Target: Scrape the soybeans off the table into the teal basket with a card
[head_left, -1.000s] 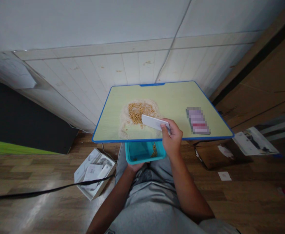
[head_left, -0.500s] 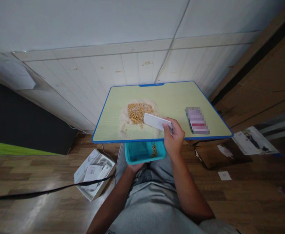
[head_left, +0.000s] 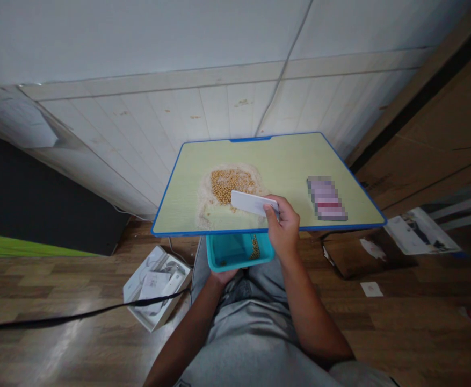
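Note:
My right hand (head_left: 283, 223) grips one end of a flat white rectangular piece (head_left: 251, 204), thumb on top. The piece's far end is at the near right side of a pile of yellow soybeans (head_left: 223, 188). Pale grains (head_left: 205, 207), like rice, spread around and among the beans on a small table (head_left: 287, 161). Below the table's front edge, my left hand (head_left: 224, 276) holds a teal plastic tray (head_left: 235, 266) from underneath; most of its fingers are hidden. A few yellowish beans (head_left: 255, 248) lie along the tray's right side.
A phone-like slab (head_left: 327, 199), blurred out, lies on the table's right side. On the floor at left stands an open white box (head_left: 154, 290) with papers and parts. A black strap (head_left: 98, 310) crosses it. A cardboard box (head_left: 352, 258) is under the table's right end.
My right hand and the white piece have shifted slightly left, nearer the front of the bean pile. The teal tray and my left hand stay in place.

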Motion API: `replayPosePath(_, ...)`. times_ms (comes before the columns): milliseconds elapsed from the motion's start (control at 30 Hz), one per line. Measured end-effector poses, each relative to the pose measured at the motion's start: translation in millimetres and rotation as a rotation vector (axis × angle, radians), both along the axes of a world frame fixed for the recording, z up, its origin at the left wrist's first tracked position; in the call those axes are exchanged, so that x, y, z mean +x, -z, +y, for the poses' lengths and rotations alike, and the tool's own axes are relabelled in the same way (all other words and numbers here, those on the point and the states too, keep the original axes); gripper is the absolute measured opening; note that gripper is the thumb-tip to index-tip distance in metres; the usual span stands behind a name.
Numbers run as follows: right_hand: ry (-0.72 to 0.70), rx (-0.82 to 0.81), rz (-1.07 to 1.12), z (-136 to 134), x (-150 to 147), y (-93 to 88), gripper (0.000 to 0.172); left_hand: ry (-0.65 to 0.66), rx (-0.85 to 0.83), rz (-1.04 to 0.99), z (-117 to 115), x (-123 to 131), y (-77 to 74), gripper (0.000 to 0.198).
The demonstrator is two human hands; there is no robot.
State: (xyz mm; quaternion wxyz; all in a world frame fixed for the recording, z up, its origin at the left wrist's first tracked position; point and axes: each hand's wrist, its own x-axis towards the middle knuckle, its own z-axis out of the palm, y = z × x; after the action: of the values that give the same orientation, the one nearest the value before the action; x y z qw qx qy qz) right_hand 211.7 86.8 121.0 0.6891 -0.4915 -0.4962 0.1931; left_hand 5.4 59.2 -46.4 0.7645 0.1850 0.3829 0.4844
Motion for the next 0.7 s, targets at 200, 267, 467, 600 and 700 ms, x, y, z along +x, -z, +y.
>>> replayPosePath(200,-0.013,-0.023,0.013,-0.5,1.4,-0.6,0.046,0.054,0.010,0.047,-0.5,-2.3,-6.7,0.092)
replayPosePath(267,-0.022,-0.022,0.024,-1.1,1.9,-1.5,0.045,0.057,-0.004,0.047,-0.5,-2.5,-7.1,0.093)
replayPosePath(467,-0.037,-0.026,0.043,-2.4,1.8,-3.4,0.044,0.038,0.012,0.033,-0.9,-1.5,-6.5,0.089)
replayPosePath(600,0.001,-0.014,0.035,-0.4,1.3,-1.7,0.044,0.054,0.011,0.072,-1.1,-1.3,-4.6,0.093)
replayPosePath(700,0.012,-0.016,0.006,1.1,0.9,-0.1,0.044,0.040,-0.013,0.015,-0.3,-2.3,-1.5,0.088)
